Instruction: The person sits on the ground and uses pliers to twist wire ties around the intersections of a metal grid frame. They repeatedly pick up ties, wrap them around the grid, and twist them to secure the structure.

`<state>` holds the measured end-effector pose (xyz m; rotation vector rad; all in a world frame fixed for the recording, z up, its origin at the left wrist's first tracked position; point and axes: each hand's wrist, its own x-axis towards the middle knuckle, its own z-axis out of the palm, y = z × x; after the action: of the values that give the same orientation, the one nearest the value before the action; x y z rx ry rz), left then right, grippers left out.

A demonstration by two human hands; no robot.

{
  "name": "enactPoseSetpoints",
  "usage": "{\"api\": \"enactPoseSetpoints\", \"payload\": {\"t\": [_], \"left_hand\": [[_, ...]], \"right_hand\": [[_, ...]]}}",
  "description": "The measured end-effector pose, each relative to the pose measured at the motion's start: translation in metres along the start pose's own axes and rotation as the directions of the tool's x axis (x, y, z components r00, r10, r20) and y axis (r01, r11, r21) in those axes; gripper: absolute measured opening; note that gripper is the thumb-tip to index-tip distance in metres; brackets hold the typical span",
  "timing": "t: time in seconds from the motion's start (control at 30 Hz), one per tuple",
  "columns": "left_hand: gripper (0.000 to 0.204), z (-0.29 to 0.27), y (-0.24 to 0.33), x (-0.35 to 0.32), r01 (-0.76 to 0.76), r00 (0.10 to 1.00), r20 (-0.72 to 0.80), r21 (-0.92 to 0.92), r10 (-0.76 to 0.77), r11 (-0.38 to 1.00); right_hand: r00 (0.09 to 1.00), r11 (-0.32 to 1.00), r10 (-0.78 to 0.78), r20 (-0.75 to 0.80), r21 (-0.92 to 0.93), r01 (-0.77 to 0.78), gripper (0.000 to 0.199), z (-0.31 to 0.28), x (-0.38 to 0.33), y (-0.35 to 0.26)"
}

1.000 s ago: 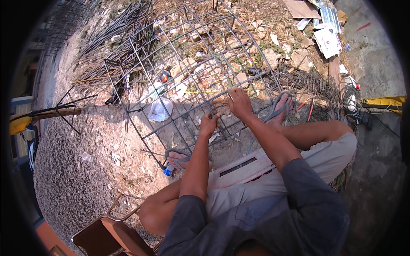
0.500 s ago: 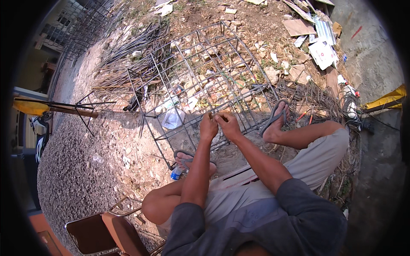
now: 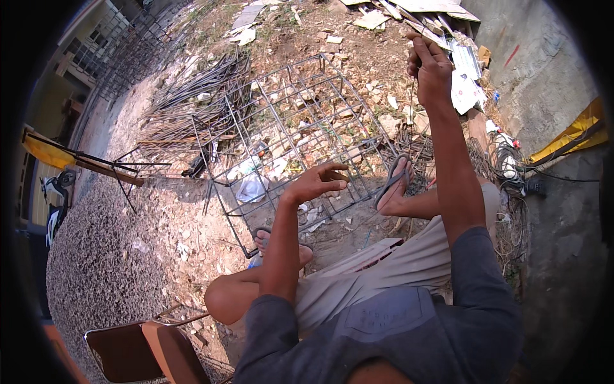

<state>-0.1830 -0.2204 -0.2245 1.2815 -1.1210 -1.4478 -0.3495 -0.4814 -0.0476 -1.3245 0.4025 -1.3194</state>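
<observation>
Cage of crossed dark steel rods [image 3: 295, 133] on rubble, toes close by

It lies just ahead of the wearer's feet, and from my end two hazards stand out. Uneven stones beneath could let it rock if I pressed on one edge, and its near corner might then catch the left foot [image 3: 263, 239] in its grey thong sandal. Its rods slant two ways, up-right and up-left; one corner points back at that foot. Through this bent lens I can't settle which side is the long axis.

Above the near part, I have the left hand [image 3: 316, 184] with fingers parted and nothing in its grip; contact with a rod I can't confirm. Well to the right, the right hand [image 3: 432, 69] is raised, fingers curled around what I judge to be a thin dark wire [image 3: 412, 96]. That strand hangs nearly vertical in my view, its lower end lost against a tangled brown heap of wire [image 3: 422, 146]. Slim and probably springy, it could snag there or flick the sandalled right foot [image 3: 393, 185].
</observation>
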Motion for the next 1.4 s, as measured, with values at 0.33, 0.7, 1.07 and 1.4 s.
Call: {"api": "enactPoseSetpoints", "payload": {"t": [0.33, 0.7, 1.07, 1.4], "left_hand": [[0.036, -0.007, -0.128, 0.039, 0.359, 0.881, -0.47, 0.593, -0.053, 0.72], [0.023, 0.078, -0.25, 0.038, 0.259, 0.946, -0.284, 0.952, 0.154, 0.164], [0.017, 0.066, -0.255, 0.047, 0.263, 0.952, -0.306, 0.845, 0.017, 0.466], [0.018, 0.06, -0.254, 0.05, 0.272, 0.951, -0.31, 0.809, -0.016, 0.52]], "right_hand": [[0.833, 0.377, -0.05, 0.551, -0.762, 0.527, 0.023, 0.052, 0.082, -0.145], [0.495, 0.288, 0.749, 0.44, -0.89, 0.354, 0.031, 0.01, -0.094, 0.127], [0.249, 0.064, 0.937, -0.246, -0.581, -0.812, 0.021, -0.095, -0.361, 0.27], [0.482, 0.018, 0.874, -0.057, -0.989, -0.149, 0.022, -0.046, -0.293, 0.318]]}}
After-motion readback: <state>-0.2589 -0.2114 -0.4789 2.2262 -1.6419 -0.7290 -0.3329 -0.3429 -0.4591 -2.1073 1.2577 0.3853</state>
